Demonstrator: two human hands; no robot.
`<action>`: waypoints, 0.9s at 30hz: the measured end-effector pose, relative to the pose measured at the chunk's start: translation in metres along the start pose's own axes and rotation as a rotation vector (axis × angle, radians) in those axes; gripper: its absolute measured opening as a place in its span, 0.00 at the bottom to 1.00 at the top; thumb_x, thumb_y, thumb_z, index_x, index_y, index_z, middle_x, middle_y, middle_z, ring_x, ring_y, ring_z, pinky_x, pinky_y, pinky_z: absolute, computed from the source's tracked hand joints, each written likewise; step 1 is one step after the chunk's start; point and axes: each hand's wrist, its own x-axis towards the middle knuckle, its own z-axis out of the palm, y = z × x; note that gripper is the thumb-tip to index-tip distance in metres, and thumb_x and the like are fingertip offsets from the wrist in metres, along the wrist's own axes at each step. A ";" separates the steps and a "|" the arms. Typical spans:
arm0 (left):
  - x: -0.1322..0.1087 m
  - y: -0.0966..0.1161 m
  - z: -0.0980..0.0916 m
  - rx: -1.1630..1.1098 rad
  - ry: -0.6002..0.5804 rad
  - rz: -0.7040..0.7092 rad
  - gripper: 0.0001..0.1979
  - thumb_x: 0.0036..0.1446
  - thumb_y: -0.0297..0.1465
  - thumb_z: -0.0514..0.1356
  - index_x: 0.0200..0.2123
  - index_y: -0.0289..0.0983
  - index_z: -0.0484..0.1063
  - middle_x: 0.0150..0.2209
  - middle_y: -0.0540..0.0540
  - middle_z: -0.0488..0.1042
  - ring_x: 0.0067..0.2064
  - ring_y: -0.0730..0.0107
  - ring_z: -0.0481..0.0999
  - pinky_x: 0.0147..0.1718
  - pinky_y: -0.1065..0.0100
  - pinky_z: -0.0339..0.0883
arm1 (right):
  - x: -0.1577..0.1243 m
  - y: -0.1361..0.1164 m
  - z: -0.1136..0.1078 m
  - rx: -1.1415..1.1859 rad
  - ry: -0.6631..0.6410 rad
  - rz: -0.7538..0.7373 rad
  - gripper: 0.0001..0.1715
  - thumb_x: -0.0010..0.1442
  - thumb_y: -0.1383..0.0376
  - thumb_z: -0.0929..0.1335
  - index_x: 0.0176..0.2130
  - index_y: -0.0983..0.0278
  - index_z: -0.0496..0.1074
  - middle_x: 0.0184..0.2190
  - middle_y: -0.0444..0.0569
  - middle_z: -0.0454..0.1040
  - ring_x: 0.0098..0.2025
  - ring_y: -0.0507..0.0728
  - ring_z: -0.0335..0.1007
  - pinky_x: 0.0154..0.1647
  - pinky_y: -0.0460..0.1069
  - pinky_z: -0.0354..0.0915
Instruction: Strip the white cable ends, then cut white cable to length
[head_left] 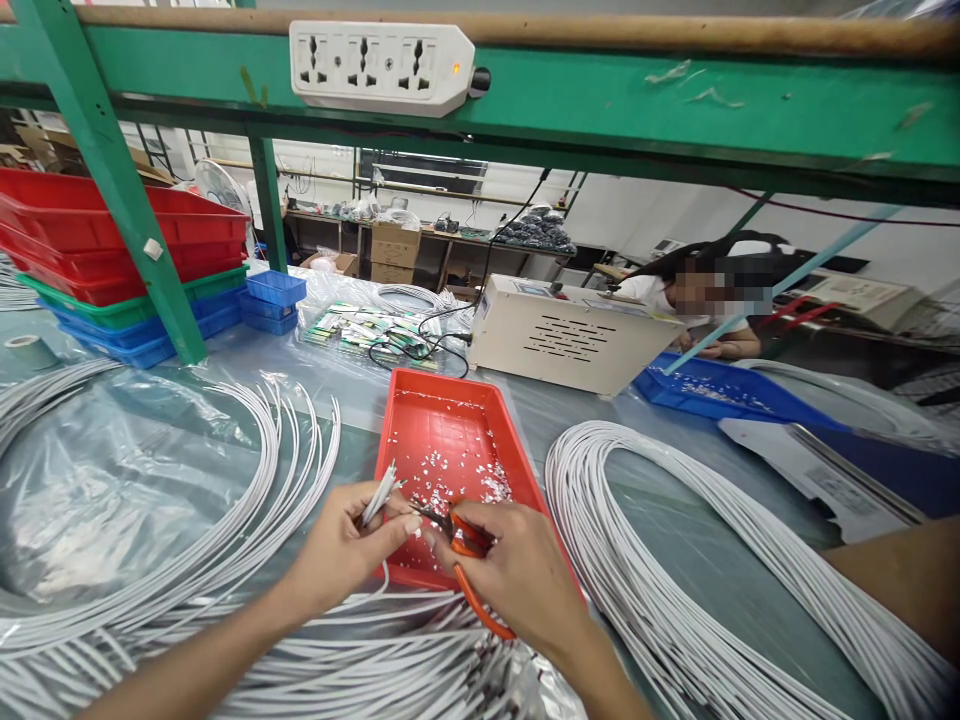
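Observation:
My left hand (360, 535) is closed around a small bunch of white cables (381, 495), their ends sticking up with bits of green at the tips. In my right hand (517, 560) is a pair of orange-handled cutting pliers (469, 575), its jaws pointing left, close to my left fingertips. Whether the jaws touch a cable is too small to tell. Both hands are over the near part of a red tray (457, 410), which has many small white and dark scraps on its bottom. More white cables (375, 660) lie below my hands.
Coiled white cables lie left (255, 480) and right (600, 520) of the tray. Behind it stands a beige metal box (570, 340). Stacked bins (120, 230) are at left. A green beam (675, 100) with a power strip (382, 65) crosses above. Another person (705, 290) sits opposite.

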 end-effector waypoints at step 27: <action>-0.002 -0.003 0.003 0.007 0.069 0.012 0.14 0.49 0.39 0.60 0.23 0.33 0.68 0.18 0.55 0.59 0.21 0.79 0.53 0.22 0.74 0.49 | -0.004 -0.007 0.003 -0.017 0.040 0.107 0.23 0.51 0.55 0.65 0.15 0.64 0.55 0.13 0.38 0.50 0.18 0.47 0.41 0.19 0.45 0.42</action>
